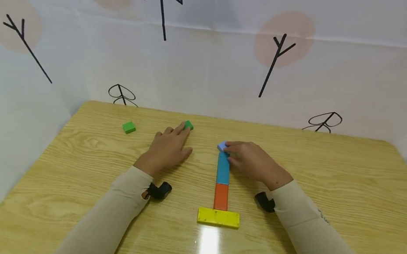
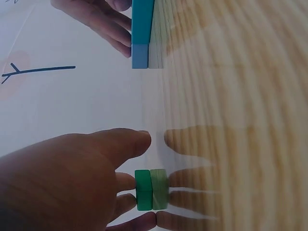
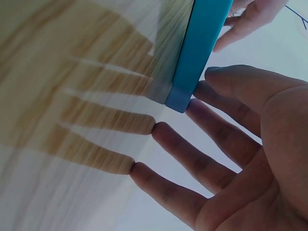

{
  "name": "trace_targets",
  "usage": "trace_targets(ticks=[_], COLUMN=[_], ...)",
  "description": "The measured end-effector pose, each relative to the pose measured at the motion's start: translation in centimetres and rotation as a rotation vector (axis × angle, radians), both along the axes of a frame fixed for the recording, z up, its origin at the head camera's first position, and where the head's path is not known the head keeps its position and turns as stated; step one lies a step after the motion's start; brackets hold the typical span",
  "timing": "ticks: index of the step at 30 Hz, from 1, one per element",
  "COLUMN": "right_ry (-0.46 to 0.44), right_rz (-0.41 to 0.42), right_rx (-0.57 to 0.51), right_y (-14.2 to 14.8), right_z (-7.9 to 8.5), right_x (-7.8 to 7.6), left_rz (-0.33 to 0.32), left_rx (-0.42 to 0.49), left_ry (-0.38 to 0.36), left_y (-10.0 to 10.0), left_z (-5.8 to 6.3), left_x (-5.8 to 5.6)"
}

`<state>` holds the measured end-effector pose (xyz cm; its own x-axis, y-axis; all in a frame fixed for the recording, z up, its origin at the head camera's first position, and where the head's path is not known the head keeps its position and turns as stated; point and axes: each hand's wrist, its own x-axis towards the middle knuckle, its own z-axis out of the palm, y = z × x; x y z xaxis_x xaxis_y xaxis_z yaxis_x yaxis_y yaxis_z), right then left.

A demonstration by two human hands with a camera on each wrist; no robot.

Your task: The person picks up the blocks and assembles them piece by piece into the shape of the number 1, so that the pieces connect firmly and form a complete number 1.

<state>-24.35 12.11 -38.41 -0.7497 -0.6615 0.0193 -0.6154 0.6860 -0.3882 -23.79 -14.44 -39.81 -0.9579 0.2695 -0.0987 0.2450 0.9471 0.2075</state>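
Observation:
My right hand (image 1: 255, 162) touches a small light blue block (image 1: 221, 146) with its fingertips, the fingers extended and the thumb close by. That block abuts the far end of a longer blue block (image 1: 223, 170). Behind it in the same line lie an orange-red block (image 1: 221, 196) and, crosswise at the near end, a yellow block (image 1: 218, 218). To the left, my left hand (image 1: 167, 150) reaches forward with its fingertips on a small green block (image 2: 144, 190) near the table's far edge. Its thumb stands out to the side, away from the block.
A second green block (image 1: 129, 127) lies on the wooden table (image 1: 57, 192), left of my left hand. Beyond the far edge hangs a white patterned cloth (image 1: 204, 69). Black wrist-worn devices (image 1: 159, 190) show under both sleeves.

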Motion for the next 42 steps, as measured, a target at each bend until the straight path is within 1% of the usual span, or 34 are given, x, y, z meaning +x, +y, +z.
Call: trace_targets(ticks=[7, 15, 20, 25, 30, 37, 42], right_ry=[0.002, 0.0, 0.001, 0.003, 0.003, -0.002, -0.004], right_rz=[0.007, 0.007, 0.003, -0.004, -0.001, -0.011, -0.015], right_rx=[0.006, -0.004, 0.001, 0.002, 0.005, 0.006, 0.013], right_y=[0.0, 0.0, -0.1, -0.1, -0.1, -0.1, -0.1], right_z=[0.1, 0.2, 0.2, 0.2, 0.1, 0.2, 0.2], right_x=[0.1, 0.1, 0.1, 0.0, 0.0, 0.0, 0.0], left_rz=[0.004, 0.015, 0.005, -0.023, -0.069, -0.133, -0.177], left_rx=[-0.003, 0.061, 0.064, 0.057, 0.068, 0.09, 0.06], left_ry=[-0.016, -0.001, 0.014, 0.033, 0.037, 0.045, 0.045], left_y=[0.0, 0.0, 0.1, 0.2, 0.4, 0.7, 1.1], left_z=[0.1, 0.4, 0.5, 0.5, 0.5, 0.8, 0.9], left_x=[0.1, 0.2, 0.3, 0.2, 0.1, 0.4, 0.5])
